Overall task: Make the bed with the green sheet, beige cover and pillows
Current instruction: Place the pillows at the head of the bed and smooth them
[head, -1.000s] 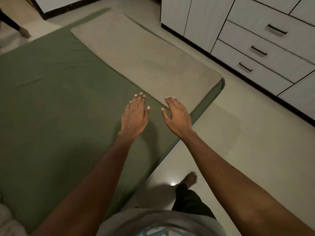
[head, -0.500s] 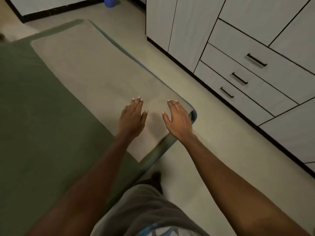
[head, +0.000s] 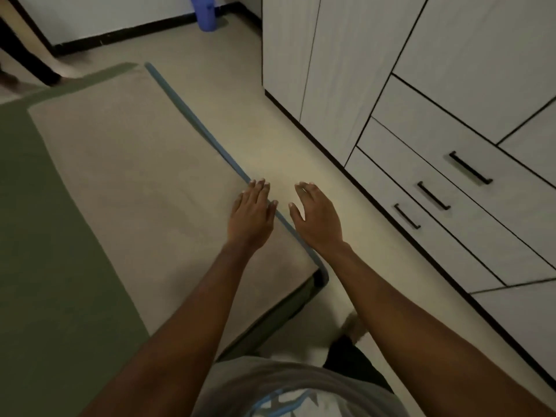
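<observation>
The green sheet (head: pixel 45 251) covers the mattress on the left. A beige cover (head: pixel 144 188) lies flat over the bed's right side, up to the blue-edged mattress border (head: pixel 192 115). My left hand (head: pixel 251 215) is stretched out flat with straight fingers over the cover's right edge. Beside it, my right hand (head: pixel 317 218) is also flat and open, out past the bed edge above the floor. Neither hand holds anything. No pillows are in view.
White cupboards and drawers with black handles (head: pixel 433 195) line the right side, leaving a strip of pale floor (head: pixel 288 139) beside the bed. A blue container (head: pixel 206 13) stands by the far wall. Another person's leg (head: pixel 27 58) shows at the top left.
My view and both hands have shifted right, from the green sheet across the beige cover to the bed's right edge. Both hands stay flat and open.
</observation>
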